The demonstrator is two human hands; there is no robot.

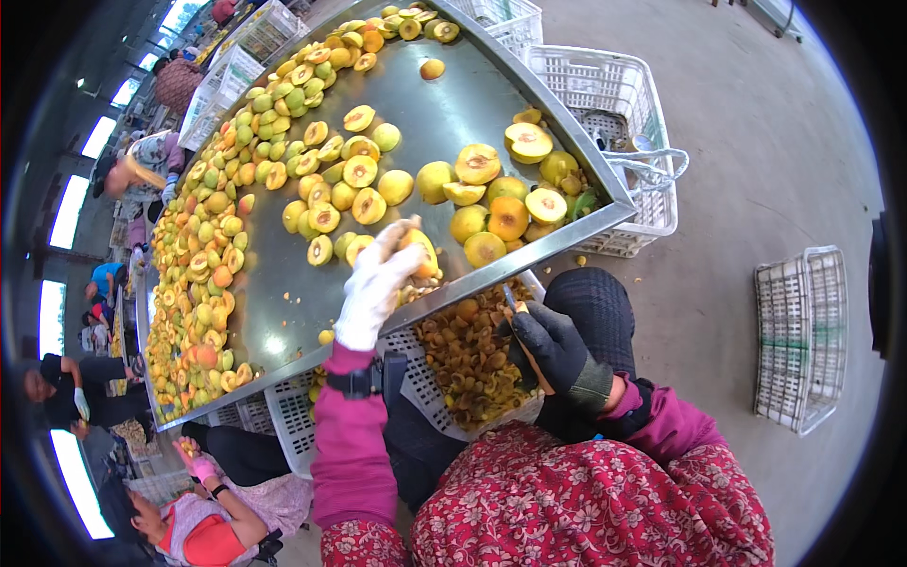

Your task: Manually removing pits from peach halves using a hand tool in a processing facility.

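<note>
My left hand (379, 276), in a white glove, reaches over the near edge of the metal table (283, 301). Its fingers are on a yellow-orange fruit half (425, 255). My right hand (556, 351), in a dark glove, holds a wooden-handled knife (528, 351) above my lap, its short blade pointing up and away. Halved fruit with brown-edged hollows (476, 163) lies close beyond my left hand. A plastic crate (418, 379) under the table edge holds many brown and yellow fruit scraps (468, 361).
A long heap of fruit halves (205, 262) covers the table's far left side. The raised metal rim (510, 262) runs between my hands. A white crate (655, 191) stands beyond the table corner, another (801, 340) on the floor at right. A co-worker (205, 517) sits at lower left.
</note>
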